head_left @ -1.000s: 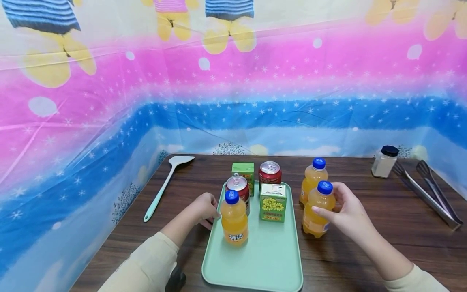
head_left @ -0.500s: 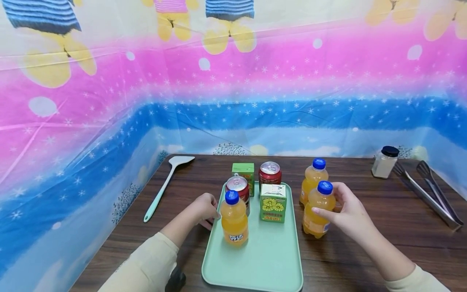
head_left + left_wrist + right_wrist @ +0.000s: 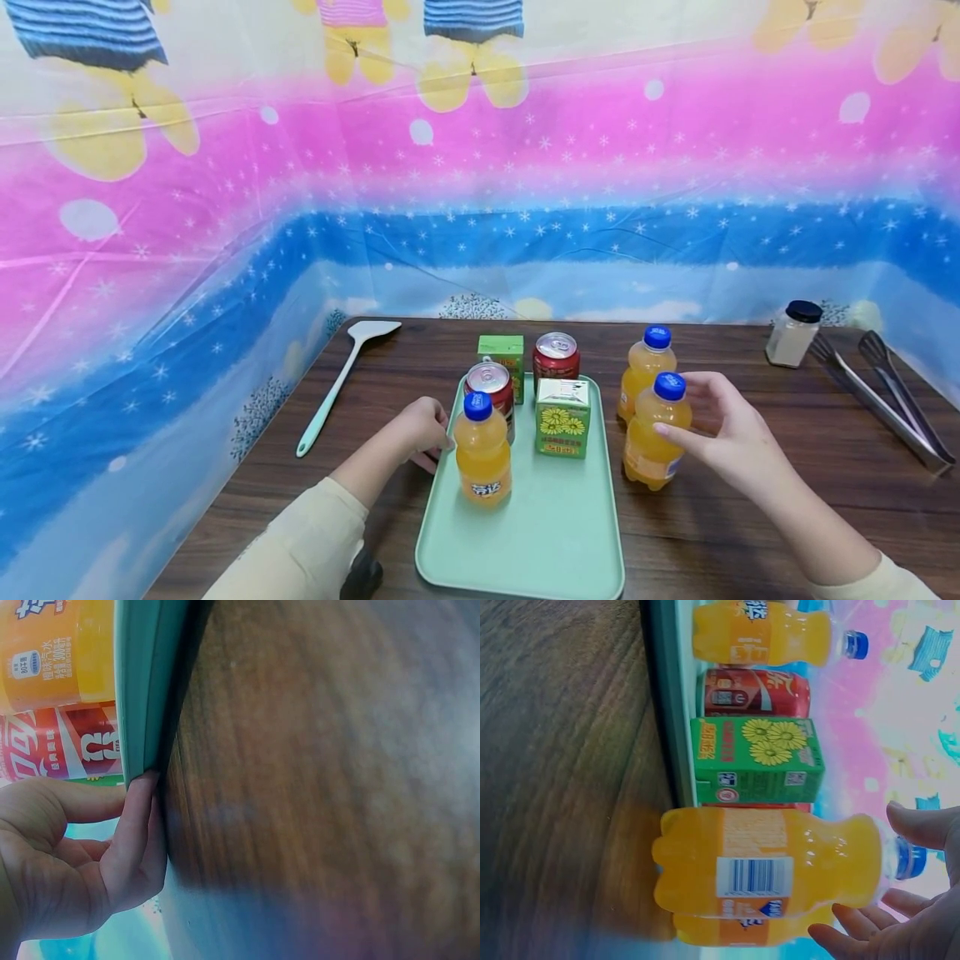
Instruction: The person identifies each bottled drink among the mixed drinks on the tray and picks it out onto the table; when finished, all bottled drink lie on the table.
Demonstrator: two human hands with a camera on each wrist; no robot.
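Observation:
My left hand (image 3: 420, 429) pinches the left rim of the pale green tray (image 3: 540, 533); in the left wrist view the thumb (image 3: 94, 801) and a finger meet at its edge. On the tray stand an orange soda bottle (image 3: 482, 458), two red soda cans (image 3: 491, 387) and two green drink cartons (image 3: 562, 425). Right of the tray, a second orange soda bottle (image 3: 810, 859) stands upright on the table. My right hand (image 3: 738, 450) is spread around its neck, with the thumb apart from the bottle in the right wrist view. A third orange soda bottle (image 3: 647, 367) stands just behind it.
A turner with a mint handle (image 3: 341, 392) lies at the left on the dark wooden table (image 3: 720, 533). At the back right are a black-lidded jar (image 3: 792, 335) and metal tongs (image 3: 892, 404). A patterned cloth (image 3: 480, 233) surrounds the table's far sides.
My right hand has drawn slightly to the right, its thumb coming away from the orange soda bottle, which stays standing. The left hand and the tray have not moved.

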